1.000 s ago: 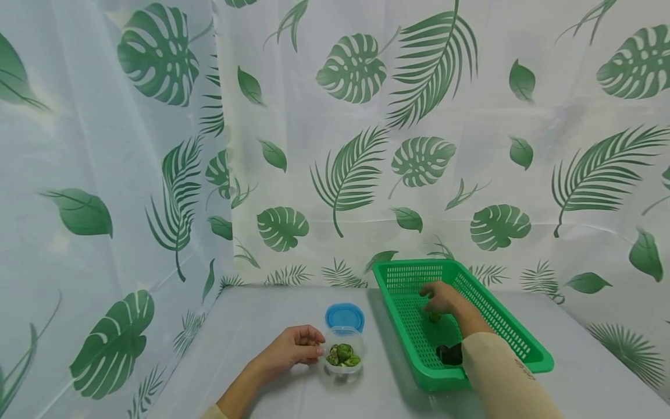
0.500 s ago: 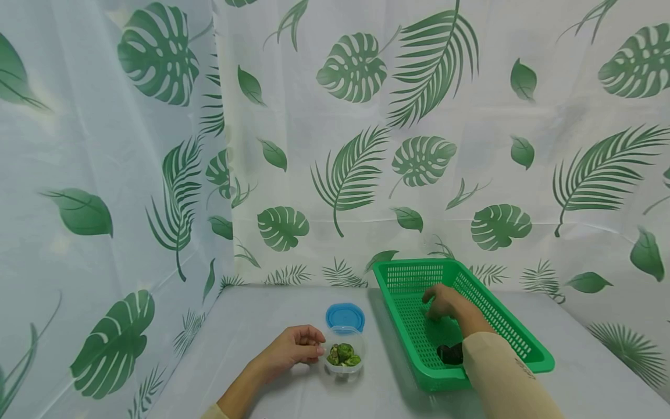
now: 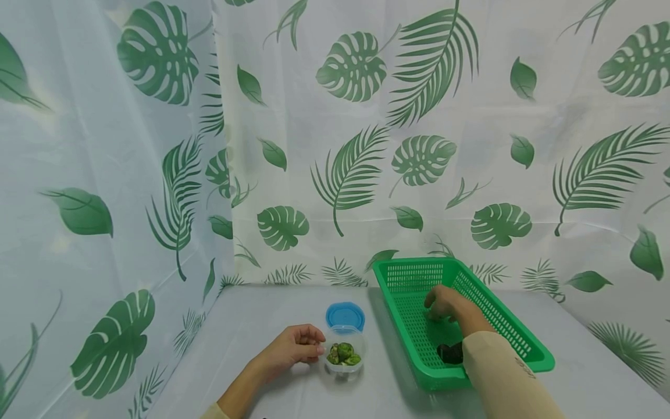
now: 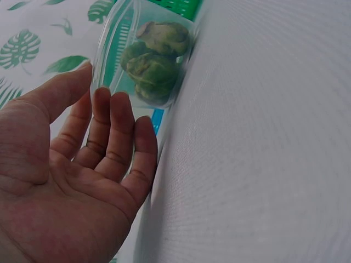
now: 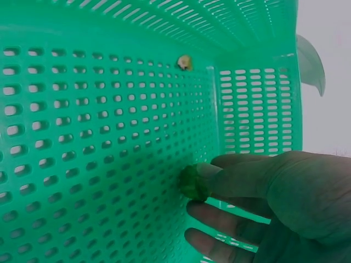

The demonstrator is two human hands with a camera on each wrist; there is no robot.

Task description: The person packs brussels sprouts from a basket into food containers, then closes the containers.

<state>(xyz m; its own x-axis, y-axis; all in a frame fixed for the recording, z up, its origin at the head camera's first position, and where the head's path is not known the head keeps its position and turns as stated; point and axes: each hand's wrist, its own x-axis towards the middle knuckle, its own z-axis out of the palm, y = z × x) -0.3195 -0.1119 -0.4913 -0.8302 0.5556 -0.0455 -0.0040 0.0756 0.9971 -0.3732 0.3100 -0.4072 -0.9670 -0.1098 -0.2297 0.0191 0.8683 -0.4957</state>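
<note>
My right hand [image 3: 445, 304] reaches down into the green plastic basket [image 3: 408, 343]. In the right wrist view its thumb and fingers pinch a green Brussels sprout [image 5: 193, 183] low over the slotted floor. A second, paler sprout [image 5: 185, 63] lies by the basket's side wall. My left hand [image 3: 293, 348] rests beside a small clear plastic container [image 3: 360, 343], thumb and relaxed fingertips right at its rim and near side. Several Brussels sprouts [image 4: 153, 68] sit inside that container.
Behind the container, a blue lid [image 3: 345, 316] lies flat on the white-covered table [image 3: 262, 302]. A dark object [image 3: 450, 353] shows under the right wrist, inside the basket's outline. Leaf-patterned curtains [image 3: 356, 174] stand at the back and left.
My right hand has shifted slightly rightward in the basket, and the sprout seen below it a second ago is hidden in the head view. The left hand and container have stayed put.
</note>
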